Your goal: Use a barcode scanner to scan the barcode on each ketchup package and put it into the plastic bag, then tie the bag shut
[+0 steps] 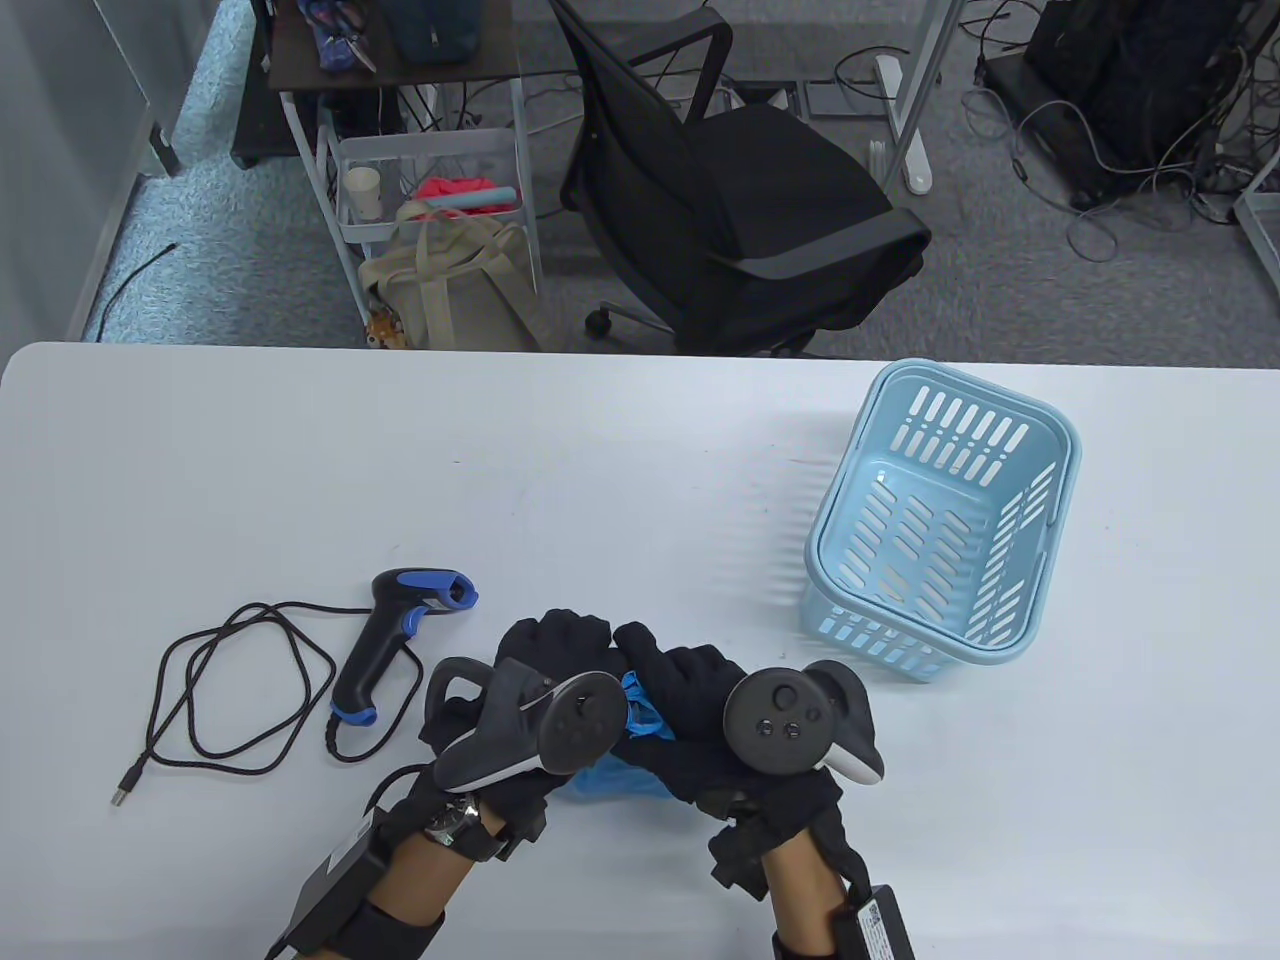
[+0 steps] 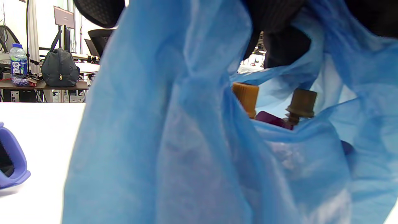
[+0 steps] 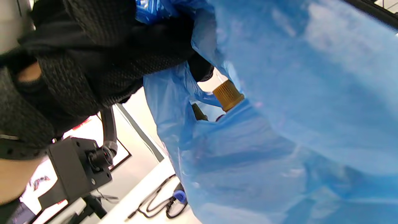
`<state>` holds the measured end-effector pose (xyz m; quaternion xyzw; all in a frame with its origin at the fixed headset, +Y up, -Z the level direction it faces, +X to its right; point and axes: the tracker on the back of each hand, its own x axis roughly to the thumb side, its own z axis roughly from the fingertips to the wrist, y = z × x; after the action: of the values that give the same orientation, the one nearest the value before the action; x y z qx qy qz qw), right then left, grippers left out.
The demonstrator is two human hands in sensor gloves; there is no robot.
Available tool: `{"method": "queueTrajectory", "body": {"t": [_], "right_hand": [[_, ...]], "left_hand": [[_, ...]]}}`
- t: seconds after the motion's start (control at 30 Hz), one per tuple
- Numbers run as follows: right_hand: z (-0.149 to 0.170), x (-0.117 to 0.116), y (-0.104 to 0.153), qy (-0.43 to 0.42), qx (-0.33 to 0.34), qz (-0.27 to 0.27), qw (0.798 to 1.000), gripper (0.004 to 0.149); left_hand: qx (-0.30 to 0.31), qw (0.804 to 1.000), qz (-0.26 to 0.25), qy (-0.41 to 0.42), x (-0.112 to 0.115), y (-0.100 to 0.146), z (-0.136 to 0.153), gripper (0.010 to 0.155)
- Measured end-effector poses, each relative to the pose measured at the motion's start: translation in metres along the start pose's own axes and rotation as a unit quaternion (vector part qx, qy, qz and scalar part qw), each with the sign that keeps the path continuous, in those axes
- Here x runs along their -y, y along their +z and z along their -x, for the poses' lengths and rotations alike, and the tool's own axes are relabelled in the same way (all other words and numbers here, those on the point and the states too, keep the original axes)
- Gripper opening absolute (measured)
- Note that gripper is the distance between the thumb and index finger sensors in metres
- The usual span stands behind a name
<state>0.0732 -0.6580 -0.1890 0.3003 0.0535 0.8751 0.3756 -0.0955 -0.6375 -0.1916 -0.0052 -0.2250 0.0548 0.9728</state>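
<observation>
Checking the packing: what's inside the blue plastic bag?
Through the blue plastic bag's opening, two brownish caps and a dark red pouch top show. Film hides the rest.

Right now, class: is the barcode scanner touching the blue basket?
Apart. The table view shows the scanner lying left of the hands and the basket far right, with bare white table between them.

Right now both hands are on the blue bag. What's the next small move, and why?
Probably cross the two gathered flaps and pull the first knot. The left hand and right hand both grip the plastic bag, its mouth gapes with ketchup package caps showing, the basket looks empty, and the barcode scanner lies aside.
</observation>
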Motion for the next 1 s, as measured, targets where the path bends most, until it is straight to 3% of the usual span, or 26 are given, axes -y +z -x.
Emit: {"method": "queueTrajectory", "body": {"t": [0.17, 0.43, 0.63, 0.87, 1.0], "right_hand": [[0.000, 0.000, 0.003, 0.044, -0.007, 0.119, 0.992, 0.061], [0.009, 0.005, 0.006, 0.000, -0.018, 0.135, 0.991, 0.053], [0.009, 0.006, 0.006, 0.019, -0.021, 0.131, 0.991, 0.051], [0.015, 0.007, 0.006, -0.016, -0.021, 0.116, 0.993, 0.052], [0.032, 0.011, 0.009, -0.130, -0.013, 0.138, 0.982, 0.049]], "left_hand": [[0.003, 1.000, -0.008, 0.009, 0.000, -0.002, -0.002, 0.043], [0.015, 0.996, -0.016, 0.083, -0.013, 0.004, 0.013, 0.056], [0.017, 0.982, -0.039, 0.182, -0.026, 0.005, 0.021, 0.061], [0.049, 0.976, -0.064, 0.200, -0.027, 0.007, 0.013, 0.042], [0.069, 0.978, -0.099, 0.171, -0.029, 0.017, 0.013, 0.042]]}}
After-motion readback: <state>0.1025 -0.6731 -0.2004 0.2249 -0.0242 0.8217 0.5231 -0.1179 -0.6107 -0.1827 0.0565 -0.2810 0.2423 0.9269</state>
